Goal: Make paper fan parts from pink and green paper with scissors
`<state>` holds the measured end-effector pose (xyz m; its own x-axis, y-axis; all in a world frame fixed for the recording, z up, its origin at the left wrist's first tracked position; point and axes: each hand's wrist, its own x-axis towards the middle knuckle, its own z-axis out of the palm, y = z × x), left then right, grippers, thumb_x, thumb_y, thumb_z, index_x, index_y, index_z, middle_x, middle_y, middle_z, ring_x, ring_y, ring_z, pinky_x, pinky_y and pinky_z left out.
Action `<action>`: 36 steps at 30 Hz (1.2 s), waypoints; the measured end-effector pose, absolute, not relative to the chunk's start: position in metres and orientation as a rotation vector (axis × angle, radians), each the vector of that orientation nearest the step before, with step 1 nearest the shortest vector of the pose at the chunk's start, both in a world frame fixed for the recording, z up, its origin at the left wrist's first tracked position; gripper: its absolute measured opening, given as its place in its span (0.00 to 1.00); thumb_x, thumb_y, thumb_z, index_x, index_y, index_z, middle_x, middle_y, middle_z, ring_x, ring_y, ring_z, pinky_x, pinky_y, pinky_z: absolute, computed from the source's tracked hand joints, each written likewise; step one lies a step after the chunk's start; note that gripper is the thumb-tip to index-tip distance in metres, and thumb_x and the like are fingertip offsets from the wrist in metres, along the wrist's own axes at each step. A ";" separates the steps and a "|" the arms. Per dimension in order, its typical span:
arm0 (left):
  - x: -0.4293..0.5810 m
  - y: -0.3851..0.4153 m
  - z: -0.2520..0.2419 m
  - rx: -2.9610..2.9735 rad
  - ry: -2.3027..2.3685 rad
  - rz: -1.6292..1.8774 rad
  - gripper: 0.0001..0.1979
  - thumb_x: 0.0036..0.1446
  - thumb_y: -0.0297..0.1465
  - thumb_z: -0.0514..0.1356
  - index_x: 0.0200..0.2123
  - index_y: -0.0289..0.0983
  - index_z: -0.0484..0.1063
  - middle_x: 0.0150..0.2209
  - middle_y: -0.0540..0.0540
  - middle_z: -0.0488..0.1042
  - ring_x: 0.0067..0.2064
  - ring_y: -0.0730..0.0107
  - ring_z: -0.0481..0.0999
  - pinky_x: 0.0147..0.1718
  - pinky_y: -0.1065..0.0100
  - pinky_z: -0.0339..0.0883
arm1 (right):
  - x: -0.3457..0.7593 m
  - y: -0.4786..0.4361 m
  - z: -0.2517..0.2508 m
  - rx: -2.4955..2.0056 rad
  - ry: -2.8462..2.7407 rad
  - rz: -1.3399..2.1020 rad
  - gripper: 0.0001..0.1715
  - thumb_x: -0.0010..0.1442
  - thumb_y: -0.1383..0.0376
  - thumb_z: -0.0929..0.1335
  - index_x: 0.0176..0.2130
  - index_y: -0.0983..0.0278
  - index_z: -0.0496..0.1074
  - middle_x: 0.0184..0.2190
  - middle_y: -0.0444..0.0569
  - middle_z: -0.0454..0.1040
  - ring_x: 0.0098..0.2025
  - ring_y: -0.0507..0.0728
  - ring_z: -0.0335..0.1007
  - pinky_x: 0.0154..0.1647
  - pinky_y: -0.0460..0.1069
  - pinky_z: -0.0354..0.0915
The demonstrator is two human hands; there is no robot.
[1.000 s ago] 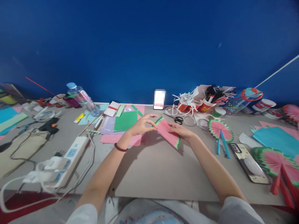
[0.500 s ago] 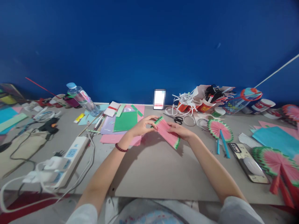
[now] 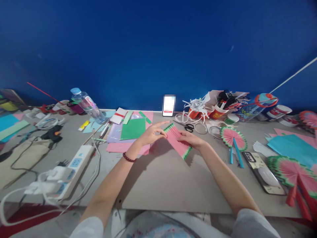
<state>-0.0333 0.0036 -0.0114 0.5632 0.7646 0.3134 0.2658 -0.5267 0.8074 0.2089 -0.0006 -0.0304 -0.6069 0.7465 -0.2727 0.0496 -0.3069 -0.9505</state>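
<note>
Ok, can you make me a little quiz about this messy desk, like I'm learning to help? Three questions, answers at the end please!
1. Pick one. What are the left hand and right hand both holding?
a) a water bottle
b) a mouse
c) pleated pink-and-green paper

2. True or false: the black-handled scissors lie on the table just beyond the right hand.

3. Fill in the gap: the dark red beaded bracelet is on the ____ wrist.

Key: 1 c; 2 true; 3 left.
</note>
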 end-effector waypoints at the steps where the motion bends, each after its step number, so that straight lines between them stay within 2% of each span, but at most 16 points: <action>1: -0.034 0.003 -0.010 2.050 0.827 0.869 0.04 0.55 0.32 0.63 0.31 0.45 0.79 0.63 0.52 0.61 0.63 0.58 0.61 0.61 0.50 0.54 | 0.209 -0.001 -0.030 -1.021 -1.456 1.962 0.25 0.53 0.62 0.72 0.52 0.61 0.72 0.40 0.48 0.79 0.34 0.54 0.75 0.32 0.45 0.67; 2: -0.035 0.003 -0.009 2.029 0.820 0.867 0.04 0.54 0.33 0.64 0.33 0.46 0.79 0.63 0.52 0.61 0.62 0.57 0.62 0.62 0.50 0.54 | 0.209 -0.001 -0.030 -1.025 -1.443 1.961 0.25 0.53 0.61 0.72 0.51 0.61 0.72 0.40 0.48 0.79 0.34 0.54 0.75 0.32 0.46 0.67; 5: -0.035 0.004 -0.009 1.914 0.781 0.909 0.12 0.51 0.35 0.67 0.41 0.47 0.78 0.62 0.47 0.63 0.62 0.56 0.62 0.60 0.52 0.57 | 0.209 0.000 -0.031 -1.003 -1.404 1.955 0.24 0.53 0.61 0.72 0.50 0.62 0.72 0.41 0.50 0.79 0.35 0.56 0.76 0.35 0.48 0.68; 8: -0.033 0.008 -0.014 1.681 0.827 1.031 0.20 0.54 0.39 0.64 0.51 0.45 0.71 0.59 0.42 0.65 0.59 0.58 0.66 0.54 0.57 0.64 | 0.208 0.000 -0.033 -0.971 -1.357 1.929 0.21 0.52 0.62 0.72 0.46 0.64 0.73 0.40 0.51 0.79 0.36 0.57 0.76 0.36 0.49 0.69; 10: -0.031 0.009 -0.020 1.519 0.879 1.083 0.22 0.56 0.42 0.62 0.53 0.43 0.68 0.56 0.40 0.68 0.54 0.60 0.71 0.49 0.60 0.68 | 0.207 0.001 -0.034 -0.955 -1.293 1.919 0.19 0.51 0.62 0.72 0.43 0.65 0.73 0.38 0.51 0.79 0.35 0.57 0.75 0.35 0.48 0.68; 13: -0.024 0.009 -0.028 1.342 0.864 1.019 0.23 0.55 0.44 0.62 0.50 0.39 0.67 0.50 0.40 0.72 0.46 0.63 0.76 0.44 0.61 0.70 | 0.205 0.002 -0.037 -0.932 -1.179 1.936 0.17 0.49 0.65 0.72 0.41 0.65 0.74 0.34 0.48 0.78 0.31 0.54 0.73 0.32 0.46 0.67; 16: -0.016 0.006 -0.033 1.252 0.824 0.958 0.22 0.51 0.46 0.64 0.41 0.36 0.66 0.39 0.45 0.74 0.39 0.68 0.77 0.39 0.65 0.70 | 0.202 0.002 -0.040 -0.901 -1.116 1.973 0.17 0.47 0.66 0.72 0.40 0.65 0.74 0.32 0.46 0.77 0.29 0.52 0.70 0.30 0.45 0.66; 18: -0.011 0.004 -0.035 1.230 0.825 0.963 0.22 0.50 0.47 0.64 0.34 0.36 0.64 0.32 0.49 0.73 0.34 0.71 0.76 0.34 0.68 0.69 | 0.200 0.001 -0.041 -0.878 -1.100 2.000 0.16 0.48 0.67 0.72 0.40 0.65 0.74 0.32 0.46 0.77 0.30 0.52 0.70 0.31 0.45 0.66; 21: -0.007 0.001 -0.035 1.226 0.834 0.985 0.22 0.50 0.48 0.64 0.31 0.37 0.62 0.26 0.52 0.71 0.29 0.75 0.73 0.29 0.71 0.65 | 0.197 0.000 -0.042 -0.855 -1.095 2.028 0.15 0.48 0.67 0.72 0.39 0.65 0.74 0.31 0.46 0.76 0.31 0.53 0.70 0.32 0.46 0.66; 28: -0.006 0.001 -0.034 1.273 0.864 0.993 0.20 0.53 0.47 0.61 0.26 0.35 0.65 0.25 0.51 0.70 0.29 0.77 0.70 0.31 0.72 0.63 | 0.194 -0.002 -0.043 -0.891 -1.073 2.045 0.14 0.47 0.67 0.71 0.38 0.65 0.73 0.29 0.46 0.76 0.30 0.54 0.71 0.33 0.47 0.67; 33: -0.005 -0.001 -0.035 1.292 0.919 0.970 0.21 0.56 0.49 0.57 0.27 0.35 0.68 0.26 0.49 0.71 0.29 0.74 0.71 0.32 0.71 0.65 | 0.191 -0.001 -0.046 -0.909 -1.088 2.007 0.15 0.48 0.66 0.71 0.39 0.65 0.72 0.34 0.48 0.78 0.33 0.55 0.73 0.36 0.49 0.68; 36: -0.004 -0.001 -0.034 1.235 1.011 0.956 0.20 0.60 0.48 0.54 0.33 0.35 0.69 0.29 0.47 0.73 0.29 0.74 0.73 0.31 0.70 0.66 | 0.190 0.001 -0.050 -0.989 -1.048 1.864 0.15 0.47 0.65 0.71 0.39 0.64 0.72 0.35 0.48 0.79 0.34 0.56 0.74 0.37 0.49 0.69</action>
<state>-0.0044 -0.0013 -0.0339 0.2808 0.9562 -0.0821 -0.0285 0.0938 0.9952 0.1900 0.0011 -0.0502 -0.4063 0.8783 -0.2521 -0.2409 -0.3691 -0.8976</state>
